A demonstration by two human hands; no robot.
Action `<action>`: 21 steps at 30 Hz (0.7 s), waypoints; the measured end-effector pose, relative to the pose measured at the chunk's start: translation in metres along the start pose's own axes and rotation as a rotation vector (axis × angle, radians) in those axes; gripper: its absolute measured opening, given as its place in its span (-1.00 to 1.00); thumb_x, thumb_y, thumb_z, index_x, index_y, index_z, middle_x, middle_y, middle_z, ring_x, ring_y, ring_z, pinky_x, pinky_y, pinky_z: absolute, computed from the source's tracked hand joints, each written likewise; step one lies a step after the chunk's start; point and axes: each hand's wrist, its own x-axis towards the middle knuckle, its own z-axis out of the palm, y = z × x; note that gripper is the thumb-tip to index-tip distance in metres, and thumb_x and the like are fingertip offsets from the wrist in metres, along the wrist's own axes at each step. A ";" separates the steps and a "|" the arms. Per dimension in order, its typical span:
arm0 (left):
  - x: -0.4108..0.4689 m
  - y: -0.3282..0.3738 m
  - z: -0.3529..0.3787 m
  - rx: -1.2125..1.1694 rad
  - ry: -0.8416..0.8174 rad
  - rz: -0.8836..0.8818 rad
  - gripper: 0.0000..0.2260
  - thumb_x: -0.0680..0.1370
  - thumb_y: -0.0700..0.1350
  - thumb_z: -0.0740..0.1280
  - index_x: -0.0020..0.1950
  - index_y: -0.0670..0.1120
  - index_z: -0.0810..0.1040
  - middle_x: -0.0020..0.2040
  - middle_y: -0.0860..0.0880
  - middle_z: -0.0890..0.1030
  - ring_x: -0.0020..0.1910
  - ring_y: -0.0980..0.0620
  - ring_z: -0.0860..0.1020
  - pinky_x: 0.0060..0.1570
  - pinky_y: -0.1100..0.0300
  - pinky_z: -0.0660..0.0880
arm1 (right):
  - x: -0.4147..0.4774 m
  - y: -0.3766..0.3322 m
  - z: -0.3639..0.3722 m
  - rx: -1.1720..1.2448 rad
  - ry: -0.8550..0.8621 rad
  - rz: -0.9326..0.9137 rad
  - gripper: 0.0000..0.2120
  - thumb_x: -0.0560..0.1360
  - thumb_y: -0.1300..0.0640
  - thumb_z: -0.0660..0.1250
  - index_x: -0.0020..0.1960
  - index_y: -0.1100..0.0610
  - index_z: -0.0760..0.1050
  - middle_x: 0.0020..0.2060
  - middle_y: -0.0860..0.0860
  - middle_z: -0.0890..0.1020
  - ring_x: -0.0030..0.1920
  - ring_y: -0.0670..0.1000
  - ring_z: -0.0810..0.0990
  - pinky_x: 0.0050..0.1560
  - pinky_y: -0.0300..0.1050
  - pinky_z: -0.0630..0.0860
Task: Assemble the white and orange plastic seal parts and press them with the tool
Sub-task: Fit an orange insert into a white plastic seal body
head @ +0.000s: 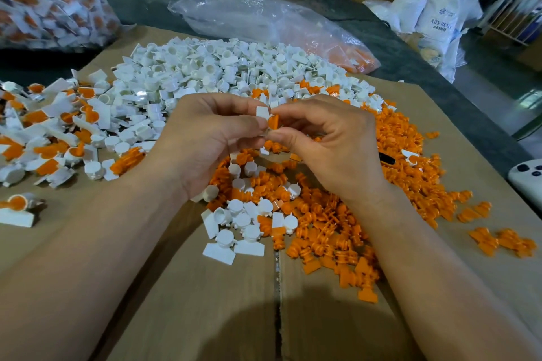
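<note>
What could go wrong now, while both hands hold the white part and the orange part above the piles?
The left hand and right hand pinch the white part and orange part only by fingertips; one may slip into the orange pile below.
A black object, perhaps the tool, lies half buried there and may get lost.

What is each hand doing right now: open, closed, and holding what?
Left hand: closed, pinching the white part.
Right hand: closed, pinching the orange part.
</note>
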 end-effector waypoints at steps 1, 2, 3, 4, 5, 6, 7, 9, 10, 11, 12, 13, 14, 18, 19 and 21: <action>0.000 0.000 0.000 0.006 0.006 0.002 -0.90 0.25 -0.36 0.38 -0.27 -0.23 0.57 -0.41 -0.05 0.62 -0.41 0.08 0.60 -0.36 0.34 0.54 | 0.000 0.000 0.000 -0.004 -0.001 0.000 -0.77 0.36 0.19 0.44 0.00 0.23 0.62 -0.22 0.07 0.64 -0.23 0.00 0.61 -0.19 -0.04 0.57; 0.000 0.000 0.001 0.009 0.011 0.002 -0.88 0.24 -0.35 0.39 -0.25 -0.24 0.55 -0.41 -0.06 0.61 -0.42 0.08 0.60 -0.37 0.34 0.54 | 0.000 0.000 -0.001 -0.008 -0.002 -0.001 -0.77 0.36 0.19 0.44 -0.01 0.23 0.62 -0.22 0.06 0.64 -0.22 0.00 0.61 -0.18 -0.06 0.57; 0.000 0.000 0.001 0.012 0.012 0.003 -0.84 0.20 -0.32 0.39 -0.24 -0.26 0.54 -0.40 -0.07 0.61 -0.42 0.08 0.59 -0.37 0.34 0.53 | 0.000 0.000 -0.001 -0.011 -0.003 -0.002 -0.77 0.36 0.18 0.44 -0.01 0.23 0.62 -0.22 0.05 0.64 -0.22 -0.01 0.61 -0.18 -0.08 0.56; 0.000 0.001 0.000 0.018 0.008 0.003 -0.79 0.17 -0.29 0.39 -0.23 -0.27 0.54 -0.39 -0.07 0.60 -0.42 0.07 0.59 -0.38 0.35 0.53 | 0.000 0.000 -0.001 -0.015 -0.004 -0.005 -0.78 0.36 0.18 0.44 -0.01 0.23 0.62 -0.22 0.03 0.63 -0.22 -0.02 0.61 -0.18 -0.11 0.56; 0.000 0.000 0.000 0.026 0.002 0.002 -0.78 0.15 -0.27 0.39 -0.23 -0.27 0.54 -0.40 -0.07 0.60 -0.42 0.07 0.59 -0.38 0.35 0.53 | 0.000 0.000 -0.001 -0.018 -0.007 -0.012 -0.78 0.36 0.18 0.44 -0.01 0.23 0.62 -0.22 -0.01 0.62 -0.22 -0.04 0.60 -0.18 -0.13 0.56; 0.001 0.001 0.000 0.038 -0.003 0.000 -0.79 0.15 -0.27 0.39 -0.25 -0.27 0.54 -0.41 -0.06 0.60 -0.43 0.07 0.59 -0.38 0.35 0.53 | 0.000 0.000 0.000 -0.019 -0.009 -0.020 -0.78 0.36 0.19 0.44 -0.02 0.23 0.63 -0.22 -0.04 0.60 -0.22 -0.06 0.60 -0.18 -0.16 0.55; 0.001 0.001 0.000 0.052 -0.008 -0.004 -0.81 0.17 -0.28 0.40 -0.26 -0.27 0.53 -0.42 -0.06 0.60 -0.44 0.07 0.58 -0.39 0.34 0.53 | 0.000 0.001 0.001 -0.018 -0.009 -0.030 -0.78 0.35 0.19 0.45 -0.02 0.23 0.63 -0.23 -0.05 0.59 -0.22 -0.08 0.59 -0.18 -0.17 0.55; 0.001 0.000 0.000 0.078 -0.008 -0.010 -0.89 0.25 -0.37 0.40 -0.28 -0.27 0.52 -0.44 -0.06 0.59 -0.45 0.06 0.57 -0.39 0.34 0.53 | -0.001 0.002 0.002 -0.025 -0.001 -0.052 -0.79 0.34 0.20 0.45 -0.03 0.22 0.63 -0.24 0.00 0.62 -0.23 -0.06 0.59 -0.19 -0.14 0.54; 0.001 0.000 0.000 0.089 0.000 -0.008 -0.91 0.30 -0.40 0.39 -0.29 -0.27 0.52 -0.44 -0.07 0.58 -0.45 0.06 0.57 -0.40 0.34 0.52 | -0.001 0.002 0.002 -0.033 0.002 -0.062 -0.79 0.34 0.20 0.45 -0.03 0.22 0.63 -0.25 0.04 0.64 -0.24 -0.03 0.60 -0.20 -0.11 0.54; 0.001 0.000 0.000 0.103 0.012 -0.001 -0.90 0.33 -0.42 0.38 -0.30 -0.27 0.52 -0.43 -0.08 0.58 -0.45 0.06 0.57 -0.40 0.34 0.52 | -0.002 0.002 0.002 -0.041 0.004 -0.071 -0.80 0.35 0.20 0.45 -0.04 0.22 0.63 -0.26 0.07 0.65 -0.24 -0.01 0.60 -0.21 -0.09 0.54; 0.001 0.000 0.001 0.119 0.024 0.009 -0.88 0.35 -0.43 0.37 -0.31 -0.26 0.52 -0.42 -0.09 0.57 -0.45 0.05 0.57 -0.41 0.34 0.51 | -0.002 0.002 0.002 -0.045 0.003 -0.078 -0.81 0.35 0.21 0.45 -0.04 0.21 0.63 -0.26 0.08 0.65 -0.24 0.01 0.60 -0.21 -0.07 0.54; 0.001 0.000 0.001 0.137 0.033 0.021 -0.87 0.35 -0.44 0.37 -0.32 -0.25 0.52 -0.41 -0.10 0.57 -0.45 0.05 0.58 -0.41 0.34 0.51 | -0.001 0.002 0.002 -0.046 0.000 -0.082 -0.81 0.35 0.21 0.45 -0.04 0.21 0.63 -0.26 0.09 0.65 -0.24 0.02 0.61 -0.22 -0.05 0.54; 0.000 0.001 0.001 0.152 0.038 0.033 -0.86 0.36 -0.44 0.37 -0.33 -0.24 0.53 -0.40 -0.11 0.57 -0.45 0.05 0.58 -0.41 0.33 0.51 | -0.001 0.002 0.001 -0.043 -0.001 -0.084 -0.81 0.34 0.21 0.45 -0.05 0.21 0.63 -0.27 0.09 0.65 -0.24 0.02 0.60 -0.22 -0.05 0.54; 0.001 0.000 0.000 0.168 0.042 0.064 -0.87 0.36 -0.41 0.39 -0.33 -0.22 0.53 -0.39 -0.11 0.58 -0.44 0.02 0.58 -0.38 0.29 0.54 | -0.001 0.001 0.001 -0.021 0.001 -0.064 -0.79 0.34 0.20 0.45 -0.03 0.21 0.63 -0.24 0.02 0.62 -0.23 -0.06 0.58 -0.19 -0.16 0.54; 0.001 0.000 0.000 0.167 0.043 0.073 -0.86 0.36 -0.41 0.39 -0.34 -0.21 0.54 -0.41 -0.09 0.58 -0.45 0.03 0.58 -0.38 0.29 0.55 | -0.001 0.001 0.001 -0.021 -0.001 -0.051 -0.78 0.35 0.19 0.45 -0.02 0.21 0.62 -0.23 0.00 0.60 -0.22 -0.08 0.57 -0.18 -0.18 0.54; 0.001 -0.001 0.001 0.149 0.043 0.090 -0.83 0.36 -0.41 0.39 -0.36 -0.19 0.54 -0.44 -0.05 0.58 -0.45 0.04 0.58 -0.38 0.31 0.53 | -0.001 0.001 0.001 -0.017 -0.001 -0.028 -0.76 0.35 0.19 0.45 0.00 0.22 0.62 -0.21 -0.01 0.59 -0.21 -0.07 0.58 -0.16 -0.18 0.55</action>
